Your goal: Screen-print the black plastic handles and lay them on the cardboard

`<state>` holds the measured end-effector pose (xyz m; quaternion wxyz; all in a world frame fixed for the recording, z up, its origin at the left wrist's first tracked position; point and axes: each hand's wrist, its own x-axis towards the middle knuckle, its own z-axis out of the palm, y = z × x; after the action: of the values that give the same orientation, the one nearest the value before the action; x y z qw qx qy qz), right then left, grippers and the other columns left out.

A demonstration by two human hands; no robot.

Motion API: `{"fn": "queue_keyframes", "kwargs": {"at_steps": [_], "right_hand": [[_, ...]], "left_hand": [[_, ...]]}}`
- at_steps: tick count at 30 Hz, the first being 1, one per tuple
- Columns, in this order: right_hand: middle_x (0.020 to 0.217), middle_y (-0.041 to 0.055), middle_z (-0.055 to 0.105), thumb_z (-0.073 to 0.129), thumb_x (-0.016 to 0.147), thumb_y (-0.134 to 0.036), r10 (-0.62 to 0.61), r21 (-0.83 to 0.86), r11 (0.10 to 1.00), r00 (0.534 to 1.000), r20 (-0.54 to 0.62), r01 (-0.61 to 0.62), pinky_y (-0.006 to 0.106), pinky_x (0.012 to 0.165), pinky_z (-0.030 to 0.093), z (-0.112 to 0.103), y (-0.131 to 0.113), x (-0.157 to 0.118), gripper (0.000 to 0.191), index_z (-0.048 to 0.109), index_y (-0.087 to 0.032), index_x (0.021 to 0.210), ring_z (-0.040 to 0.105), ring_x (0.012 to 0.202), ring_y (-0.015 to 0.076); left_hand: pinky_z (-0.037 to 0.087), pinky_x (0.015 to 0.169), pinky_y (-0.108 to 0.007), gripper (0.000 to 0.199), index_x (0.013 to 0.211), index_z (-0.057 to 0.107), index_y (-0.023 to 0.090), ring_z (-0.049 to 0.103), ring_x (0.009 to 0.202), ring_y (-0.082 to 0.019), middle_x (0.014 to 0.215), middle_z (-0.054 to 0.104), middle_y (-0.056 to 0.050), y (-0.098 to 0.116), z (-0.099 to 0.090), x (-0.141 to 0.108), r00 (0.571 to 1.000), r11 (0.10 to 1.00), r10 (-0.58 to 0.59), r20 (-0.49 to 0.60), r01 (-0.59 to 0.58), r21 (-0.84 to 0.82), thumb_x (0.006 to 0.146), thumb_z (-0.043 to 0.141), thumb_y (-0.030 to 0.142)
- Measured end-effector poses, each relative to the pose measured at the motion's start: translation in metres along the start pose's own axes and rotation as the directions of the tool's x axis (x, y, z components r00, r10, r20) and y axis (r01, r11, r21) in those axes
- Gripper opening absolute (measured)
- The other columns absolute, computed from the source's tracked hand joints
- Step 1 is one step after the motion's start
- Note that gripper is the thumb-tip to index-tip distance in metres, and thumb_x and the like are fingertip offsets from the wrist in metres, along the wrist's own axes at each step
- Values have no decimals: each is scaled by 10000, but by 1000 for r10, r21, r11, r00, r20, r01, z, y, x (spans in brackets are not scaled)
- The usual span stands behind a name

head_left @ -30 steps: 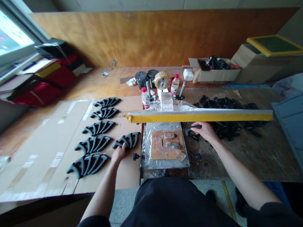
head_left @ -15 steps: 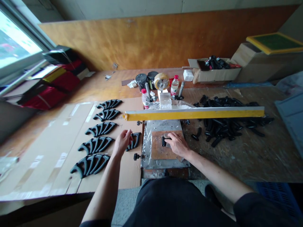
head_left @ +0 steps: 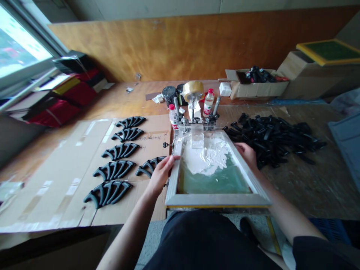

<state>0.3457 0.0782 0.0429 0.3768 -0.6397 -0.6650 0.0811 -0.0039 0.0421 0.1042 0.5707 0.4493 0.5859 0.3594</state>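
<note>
A screen printing frame (head_left: 216, 200) with silver bars lies lowered over the work plate in front of me. White ink (head_left: 194, 159) is spread thickly over the far part of its green mesh (head_left: 208, 183). My left hand (head_left: 161, 174) grips the frame's left bar, thumb on top. On the opposite bar, my right hand (head_left: 247, 154) is closed around the edge, its fingers partly hidden. A clear block-shaped squeegee (head_left: 197, 137) rests at the ink's far end. The board and black piece beneath are covered by the frame.
Curved black handle-like pieces (head_left: 108, 195) lie in fanned rows on cardboard (head_left: 64, 176) at left. A heap of similar pieces (head_left: 275, 138) is at right. Behind the frame stand bottles (head_left: 208, 103), a tape roll (head_left: 193, 91) and a dark tub (head_left: 169, 95). An open carton (head_left: 261, 90) sits farther back.
The frame has come down from its raised, edge-on position to cover the plate. Both hands have moved onto its side bars; the right hand has left the black piece on the board.
</note>
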Motion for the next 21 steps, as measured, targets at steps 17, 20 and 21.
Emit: {"fn": "queue_keyframes", "kwargs": {"at_steps": [17, 20, 21], "right_hand": [[810, 59, 642, 514, 825, -59, -604, 111, 727, 553, 574, 678, 303, 757, 416, 45, -92, -14, 176, 640, -182, 821, 560, 848, 199], [782, 41, 635, 530, 786, -60, -664, 235, 676, 439, 606, 698, 294, 729, 408, 33, -90, -17, 176, 643, -196, 794, 557, 813, 188], [760, 30, 629, 545, 774, -67, -650, 240, 692, 443, 617, 681, 290, 723, 409, 33, -90, -14, 166, 641, -202, 779, 555, 794, 183]], "left_hand": [[361, 527, -225, 644, 1384, 457, 229, 479, 573, -121, 701, 546, 26, -116, 10, 25, 998, 974, -45, -46, 54, 219, 836, 512, 562], [356, 522, -226, 639, 1369, 470, 221, 487, 575, -122, 714, 553, 20, -117, 11, 26, 997, 975, -53, -49, 62, 214, 833, 514, 565], [356, 521, -226, 636, 1366, 470, 221, 486, 575, -120, 718, 552, 21, -117, 11, 26, 997, 975, -55, -48, 64, 211, 834, 512, 566]]}}
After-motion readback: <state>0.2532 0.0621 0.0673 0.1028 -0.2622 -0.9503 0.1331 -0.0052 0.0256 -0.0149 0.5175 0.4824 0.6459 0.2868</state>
